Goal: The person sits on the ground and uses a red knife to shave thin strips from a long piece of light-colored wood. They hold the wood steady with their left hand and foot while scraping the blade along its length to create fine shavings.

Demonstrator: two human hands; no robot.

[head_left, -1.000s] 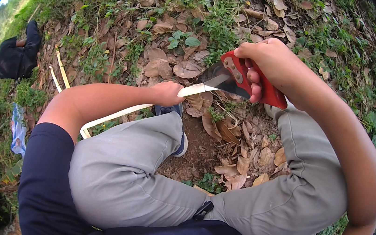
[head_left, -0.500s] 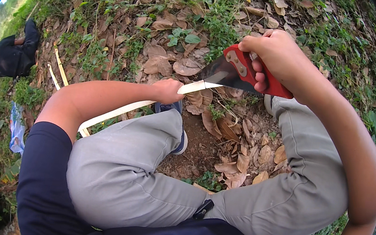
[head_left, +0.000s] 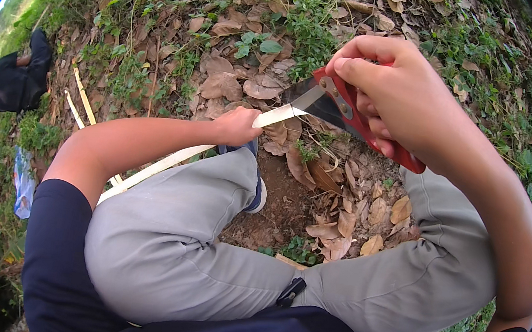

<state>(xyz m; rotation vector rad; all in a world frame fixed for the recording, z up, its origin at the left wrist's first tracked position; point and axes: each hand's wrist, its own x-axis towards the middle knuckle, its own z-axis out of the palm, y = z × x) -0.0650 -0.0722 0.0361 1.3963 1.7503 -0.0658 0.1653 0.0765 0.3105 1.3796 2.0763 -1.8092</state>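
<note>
My right hand (head_left: 381, 90) is wrapped round the red handle of a handsaw (head_left: 327, 110). The blade slants down toward the right and lies across a pale, flat strip of wood or bamboo (head_left: 273, 117) near its far end. The strip mirrors in the blade's shiny side. Closed round that strip, a little left of the blade, is my left hand (head_left: 241, 126). From there the strip runs back beneath my left forearm and over my left knee. My fingers hide part of the strip, and my right hand covers part of the saw handle.
Two more pale strips (head_left: 84, 96) lie on the ground at the left. Beyond them another person in dark clothes (head_left: 14, 83) is bent low. A blue-and-white plastic bag (head_left: 23, 184) sits at the left edge. Dry leaves (head_left: 328, 173) and low plants cover the slope around my legs.
My right hand has shifted slightly right and down, and the saw's lower handle end has swung downward, so the blade slants more steeply. My left hand stays nearly in place on the strip.
</note>
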